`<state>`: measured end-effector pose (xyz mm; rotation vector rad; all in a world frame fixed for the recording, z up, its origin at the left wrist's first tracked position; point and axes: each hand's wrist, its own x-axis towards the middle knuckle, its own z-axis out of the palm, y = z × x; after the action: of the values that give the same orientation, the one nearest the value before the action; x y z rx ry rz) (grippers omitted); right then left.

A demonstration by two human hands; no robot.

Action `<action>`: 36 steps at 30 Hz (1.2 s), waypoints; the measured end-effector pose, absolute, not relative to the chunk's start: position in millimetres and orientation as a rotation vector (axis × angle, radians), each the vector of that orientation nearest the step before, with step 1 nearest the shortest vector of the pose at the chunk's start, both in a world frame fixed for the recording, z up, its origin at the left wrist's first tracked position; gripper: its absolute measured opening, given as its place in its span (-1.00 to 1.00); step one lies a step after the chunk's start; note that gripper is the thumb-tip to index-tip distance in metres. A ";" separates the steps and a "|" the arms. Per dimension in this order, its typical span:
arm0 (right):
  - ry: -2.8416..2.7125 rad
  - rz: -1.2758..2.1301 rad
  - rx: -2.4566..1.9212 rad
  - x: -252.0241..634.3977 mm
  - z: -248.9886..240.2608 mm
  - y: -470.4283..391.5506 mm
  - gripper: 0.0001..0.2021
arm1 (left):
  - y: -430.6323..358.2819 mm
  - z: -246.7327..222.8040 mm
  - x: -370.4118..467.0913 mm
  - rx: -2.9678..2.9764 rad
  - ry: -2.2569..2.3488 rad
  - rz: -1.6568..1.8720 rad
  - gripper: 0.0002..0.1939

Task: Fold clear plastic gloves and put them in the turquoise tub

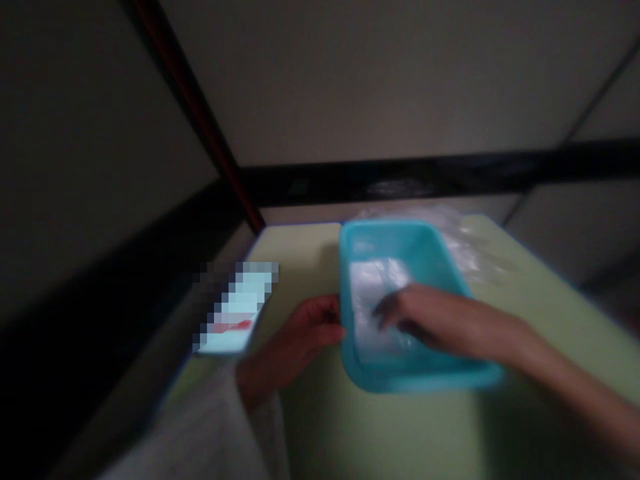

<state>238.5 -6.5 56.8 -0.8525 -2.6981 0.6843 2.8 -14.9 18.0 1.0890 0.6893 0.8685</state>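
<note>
A turquoise plastic basin (415, 383) stands on the table in front of me. My left hand (317, 327) is at its left side, with the thumb and fingers closed on the rim. My right hand (420, 313) reaches over the right side into the basin, fingers curled downward and blurred. Beneath those fingers lies a whitish, shiny plastic packet (367, 287) on the basin floor. Whether the right fingers grip the packet or only touch it is not visible.
A crumpled clear plastic bag (465, 247) lies behind and to the right of the basin. On the left edge of the pale green table (295, 257) rests a bright, pixelated flat object (240, 310). Walls (400, 87) close off the back and left.
</note>
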 end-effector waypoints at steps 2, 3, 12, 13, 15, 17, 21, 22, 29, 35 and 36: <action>-2.694 0.680 -0.851 238.3 55.1 -5.9 -0.74 | -14.9 18.0 2.8 1.087 0.696 0.860 -0.80; -2.689 0.676 -0.835 238.1 54.5 -5.6 -0.75 | -14.9 17.9 2.9 1.083 0.700 0.852 -0.80; -2.686 0.661 -0.794 233.7 61.1 -5.5 -0.79 | -14.7 17.9 2.2 1.088 0.695 0.851 -0.79; -2.687 0.655 -0.792 233.9 61.3 -5.6 -0.79 | -14.7 18.2 2.1 1.092 0.697 0.851 -0.79; -2.690 0.644 -0.785 234.8 61.0 -5.6 -0.78 | -14.8 18.9 2.2 1.106 0.700 0.850 -0.80; -2.695 0.631 -0.795 236.0 60.8 -5.4 -0.77 | -14.8 19.1 2.4 1.118 0.694 0.851 -0.80; -2.680 0.600 -0.866 236.6 62.7 -4.9 -0.76 | -14.5 19.0 2.7 1.109 0.676 0.851 -0.79; -2.677 0.597 -0.894 236.1 63.7 -4.9 -0.76 | -14.4 18.9 2.7 1.106 0.676 0.850 -0.79; -2.731 0.549 -1.112 230.0 70.2 -8.2 -0.76 | -14.5 18.8 2.7 1.096 0.685 0.840 -0.79; -2.776 0.566 -1.086 232.2 70.2 -9.6 -0.76 | -14.3 19.7 2.6 1.074 0.708 0.846 -0.80; -2.790 0.559 -1.077 233.4 69.7 -9.5 -0.76 | -14.3 19.8 2.6 1.075 0.712 0.844 -0.80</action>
<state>233.4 -9.5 69.7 -1.0765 -2.7900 0.5586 2.6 -14.3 19.8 1.0748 0.7123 0.8445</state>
